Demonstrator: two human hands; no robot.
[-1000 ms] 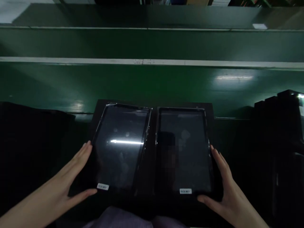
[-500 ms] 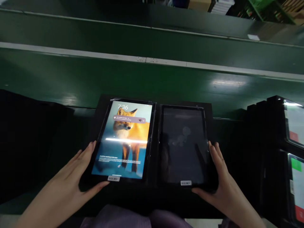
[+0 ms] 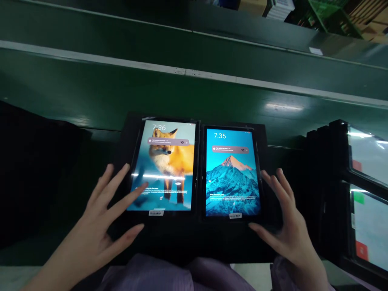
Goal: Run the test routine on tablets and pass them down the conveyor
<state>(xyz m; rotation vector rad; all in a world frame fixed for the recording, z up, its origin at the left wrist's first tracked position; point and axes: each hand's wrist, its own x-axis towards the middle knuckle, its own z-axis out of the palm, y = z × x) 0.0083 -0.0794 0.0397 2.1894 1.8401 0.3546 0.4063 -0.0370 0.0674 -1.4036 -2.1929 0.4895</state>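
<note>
Fox tablet [image 3: 168,194] and mountain tablet [image 3: 233,180] lie side by side before me, lit, on a dark base [image 3: 130,131]. My left hand [image 3: 96,226] is spread, grasping nothing, its index finger [image 3: 130,200] over the fox picture [image 3: 176,157] (whether it touches, I can't tell); my right hand [image 3: 289,222] curves loosely beside the other tablet's right edge, unclenched too. A careless brush could register as a stray touch, or a nudge skew these slim, glossy, flat rectangles; rubbing might lift their small, pale, paper-like labels [image 3: 156,213].
</note>
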